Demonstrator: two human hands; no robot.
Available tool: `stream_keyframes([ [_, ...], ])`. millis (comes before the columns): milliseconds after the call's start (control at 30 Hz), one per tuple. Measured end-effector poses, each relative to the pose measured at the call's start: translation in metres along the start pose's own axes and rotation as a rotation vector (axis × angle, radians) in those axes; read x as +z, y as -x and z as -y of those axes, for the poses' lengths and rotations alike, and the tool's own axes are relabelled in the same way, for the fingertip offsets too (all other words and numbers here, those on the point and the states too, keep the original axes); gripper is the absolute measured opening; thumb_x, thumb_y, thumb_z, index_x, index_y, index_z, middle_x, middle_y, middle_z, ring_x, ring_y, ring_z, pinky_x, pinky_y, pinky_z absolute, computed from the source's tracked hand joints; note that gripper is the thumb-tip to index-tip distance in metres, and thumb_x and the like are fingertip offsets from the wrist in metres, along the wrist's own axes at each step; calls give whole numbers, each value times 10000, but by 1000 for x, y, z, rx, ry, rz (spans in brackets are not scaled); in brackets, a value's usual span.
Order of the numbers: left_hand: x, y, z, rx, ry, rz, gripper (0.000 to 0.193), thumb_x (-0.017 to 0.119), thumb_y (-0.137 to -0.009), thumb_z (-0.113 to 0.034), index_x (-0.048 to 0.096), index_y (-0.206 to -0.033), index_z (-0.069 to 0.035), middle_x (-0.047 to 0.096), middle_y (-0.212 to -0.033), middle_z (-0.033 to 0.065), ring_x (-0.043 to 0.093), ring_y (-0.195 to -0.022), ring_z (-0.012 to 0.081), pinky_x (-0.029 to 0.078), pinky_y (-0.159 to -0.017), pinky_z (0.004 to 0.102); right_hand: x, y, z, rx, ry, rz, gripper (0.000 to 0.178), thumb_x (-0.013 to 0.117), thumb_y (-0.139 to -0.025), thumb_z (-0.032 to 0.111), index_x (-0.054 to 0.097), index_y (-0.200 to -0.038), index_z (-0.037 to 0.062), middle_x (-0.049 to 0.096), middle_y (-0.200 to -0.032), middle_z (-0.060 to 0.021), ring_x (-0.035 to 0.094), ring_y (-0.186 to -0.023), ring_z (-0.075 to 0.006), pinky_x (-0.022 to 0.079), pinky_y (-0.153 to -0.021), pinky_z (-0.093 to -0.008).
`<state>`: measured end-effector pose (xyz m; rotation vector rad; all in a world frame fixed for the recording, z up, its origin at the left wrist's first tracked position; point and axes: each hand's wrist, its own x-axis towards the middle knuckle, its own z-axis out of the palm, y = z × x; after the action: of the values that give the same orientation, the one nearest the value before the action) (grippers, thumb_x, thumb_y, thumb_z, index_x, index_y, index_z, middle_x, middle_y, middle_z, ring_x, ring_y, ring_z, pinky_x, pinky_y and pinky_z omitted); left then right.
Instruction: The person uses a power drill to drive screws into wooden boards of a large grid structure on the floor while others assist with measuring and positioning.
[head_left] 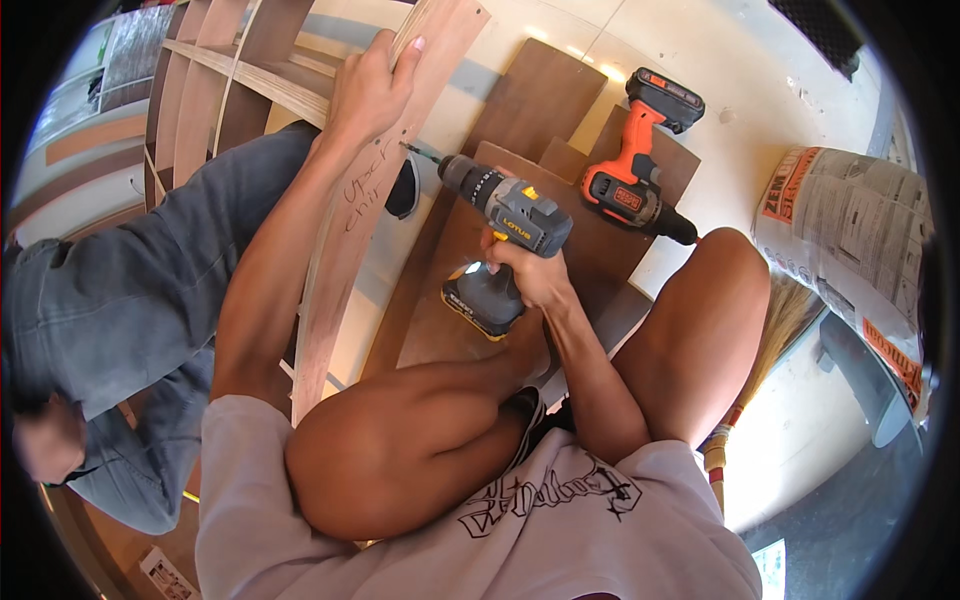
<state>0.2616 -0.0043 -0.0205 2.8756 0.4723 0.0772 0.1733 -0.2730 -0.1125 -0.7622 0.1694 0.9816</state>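
My left hand (368,90) is wrapped over the edge near the far end of a long wooden plank (440,70), thumb against the face that carries handwritten marks. A grey and yellow cordless drill (545,232) is in my right hand (535,275), fingers closed round its grip. The thin drill bit (422,152) points left at the plank's face; its tip is at or very close to the wood, and I cannot tell whether it has gone in. Below my right hand the drill's battery (482,300) hangs over brown boards.
An orange and black cordless drill (628,165) lies on brown boards (540,95) to the right. A printed sack (845,240) and a broom (785,320) stand farther right. At left are a wooden shelf frame (230,70) and another person in dark clothes (150,290), close by my left arm.
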Motion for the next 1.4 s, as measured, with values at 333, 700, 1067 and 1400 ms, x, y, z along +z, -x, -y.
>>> stream_keyframes([
  [333,1,-7,-6,31,40,-57,461,533,-1048,-405,685,-1038,30,685,-846,328,671,-858,538,523,-764,584,17,-2,-19,-66,-63,-45,642,587,-715,-94,594,-1347,20,629,-852,-93,583,-666,-170,492,-618,-322],
  [700,-2,-5,2,28,1,-90,475,591,-1045,-445,632,-1013,28,663,-798,309,663,-819,515,511,-732,551,-7,-24,-15,86,-97,127,282,595,-748,-65,653,-1015,2,647,-911,-78,588,-712,-146,492,-632,-310],
  [1067,25,95,-16,-197,-445,-230,793,922,-741,-240,508,-1393,-55,571,-1413,112,432,-1281,398,452,-1017,485,-16,7,21,-175,-116,-178,536,605,-764,-57,558,-1292,22,659,-1021,-102,612,-773,-175,511,-689,-317],
  [1400,15,116,-21,-84,-323,-396,720,856,-781,-114,507,-1408,-51,572,-1365,113,425,-1265,426,397,-1066,543,-19,54,55,-162,210,-144,413,639,-763,-34,639,-1175,-15,676,-1052,-113,633,-794,-172,533,-718,-319],
])
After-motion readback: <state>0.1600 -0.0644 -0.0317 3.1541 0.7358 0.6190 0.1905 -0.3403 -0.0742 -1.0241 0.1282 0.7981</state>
